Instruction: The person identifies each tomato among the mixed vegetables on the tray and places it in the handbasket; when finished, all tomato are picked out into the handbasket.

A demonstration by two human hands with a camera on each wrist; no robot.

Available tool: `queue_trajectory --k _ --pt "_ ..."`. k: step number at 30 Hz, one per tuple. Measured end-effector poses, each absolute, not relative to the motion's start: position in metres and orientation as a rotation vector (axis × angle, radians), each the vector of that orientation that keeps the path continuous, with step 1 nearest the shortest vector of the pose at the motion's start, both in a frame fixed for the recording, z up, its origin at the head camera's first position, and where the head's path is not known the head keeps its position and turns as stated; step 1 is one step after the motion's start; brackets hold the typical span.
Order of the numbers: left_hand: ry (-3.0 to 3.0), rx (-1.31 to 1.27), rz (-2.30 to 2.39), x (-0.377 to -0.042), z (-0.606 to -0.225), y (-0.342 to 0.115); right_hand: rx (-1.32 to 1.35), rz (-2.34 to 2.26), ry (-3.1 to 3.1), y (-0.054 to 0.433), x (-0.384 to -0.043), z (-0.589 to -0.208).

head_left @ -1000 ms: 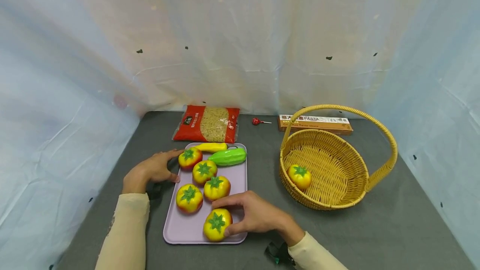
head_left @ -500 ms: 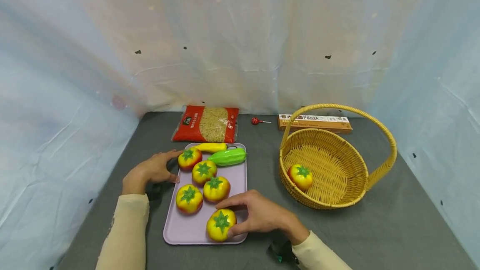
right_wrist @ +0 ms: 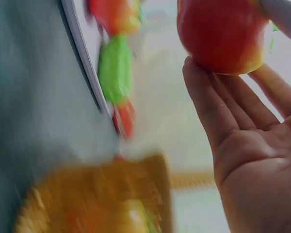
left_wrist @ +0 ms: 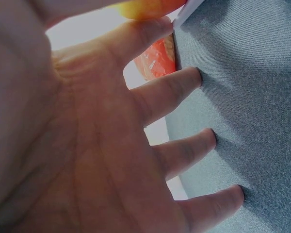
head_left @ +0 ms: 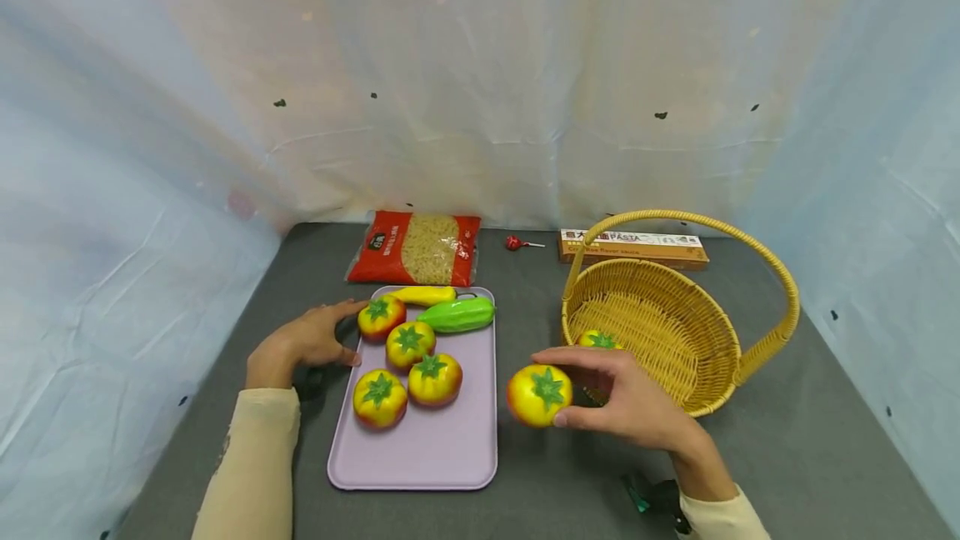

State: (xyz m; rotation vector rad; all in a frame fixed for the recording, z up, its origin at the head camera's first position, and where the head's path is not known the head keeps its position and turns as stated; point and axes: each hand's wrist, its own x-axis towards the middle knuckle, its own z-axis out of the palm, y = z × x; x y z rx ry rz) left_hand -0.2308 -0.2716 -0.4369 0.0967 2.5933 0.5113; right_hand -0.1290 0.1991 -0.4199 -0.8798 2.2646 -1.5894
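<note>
My right hand (head_left: 633, 398) pinches a yellow-red tomato (head_left: 536, 396) with a green star-shaped top, held up between the tray and the wicker basket (head_left: 690, 332). In the right wrist view, fingers and thumb hold that tomato (right_wrist: 220, 36) from both sides. A second tomato (head_left: 598, 339) sits inside the basket, partly hidden by my right hand. My left hand (head_left: 303, 340) rests at the left edge of the lilac tray (head_left: 420, 461), fingers spread; in the left wrist view several fingertips touch the grey cloth (left_wrist: 262, 107). Several tomatoes (head_left: 380, 400) lie on the tray.
A green vegetable (head_left: 457, 315) and a yellow pepper (head_left: 423, 296) lie at the tray's far end. Behind it is a red pasta bag (head_left: 427, 248). A lollipop (head_left: 514, 242) and a pasta box (head_left: 675, 252) lie along the back, the box behind the basket's tall handle (head_left: 780, 273).
My right hand has lifted the nearest tomato off the tray and carried it right, close to the basket. The left hand has stayed in place.
</note>
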Motion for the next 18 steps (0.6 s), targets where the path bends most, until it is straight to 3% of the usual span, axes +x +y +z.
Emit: queue_trajectory --k 10,18 --pt "2.621 0.186 0.494 -0.235 -0.440 -0.274 -0.722 -1.611 2.580 0.289 -0.107 -0.404" --pt "2.609 0.169 0.511 -0.233 -0.442 -0.274 -0.559 -1.454 2.743 0.313 -0.101 -0.411"
